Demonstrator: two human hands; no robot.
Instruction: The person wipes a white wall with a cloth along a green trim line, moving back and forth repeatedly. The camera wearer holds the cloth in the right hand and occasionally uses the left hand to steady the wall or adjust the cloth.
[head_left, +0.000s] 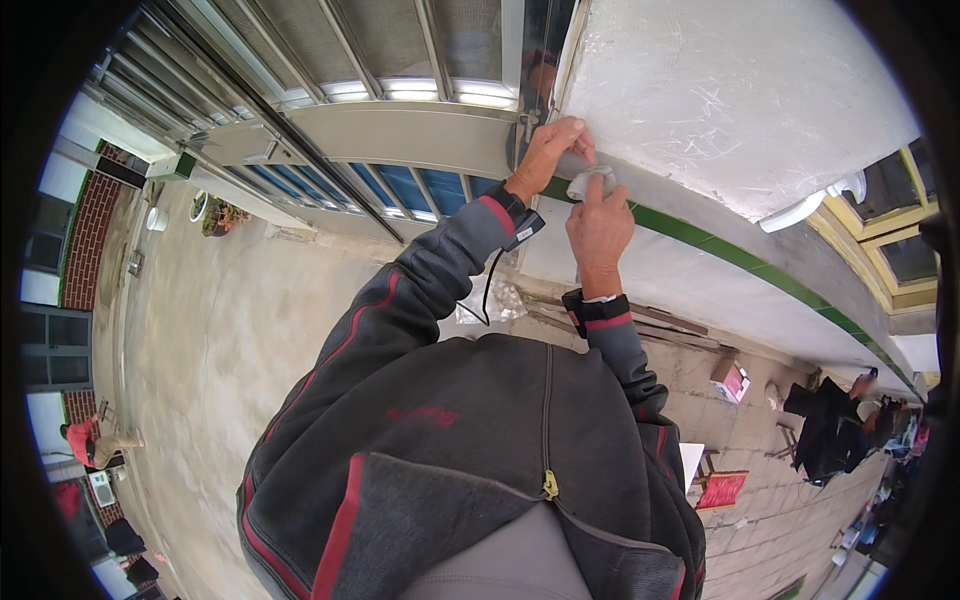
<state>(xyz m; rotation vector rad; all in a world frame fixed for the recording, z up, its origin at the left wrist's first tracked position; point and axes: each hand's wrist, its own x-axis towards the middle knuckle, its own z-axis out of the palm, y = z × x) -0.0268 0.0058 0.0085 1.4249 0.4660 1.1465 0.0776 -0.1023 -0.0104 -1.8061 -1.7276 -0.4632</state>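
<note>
Both my hands are raised to the grey ledge of a white wall (720, 82), just right of a metal door frame. My right hand (600, 225) has its fingertips on a small whitish wad (590, 182), perhaps cloth or putty, against the wall above a green tile strip (705, 241). My left hand (551, 150) is just up and left of it, fingers bent, its fingertips close to the wad; whether they hold anything cannot be seen. Straps with small dark devices sit on both wrists, and a black cable (490, 289) hangs from the left one.
A door with metal bars (405, 139) stands at upper left. Below the wall are a clear plastic bag (491, 301), wooden planks (660, 321), a pink and white box (730, 380) and a red-seated stool (722, 490). Other people are at far right and far left.
</note>
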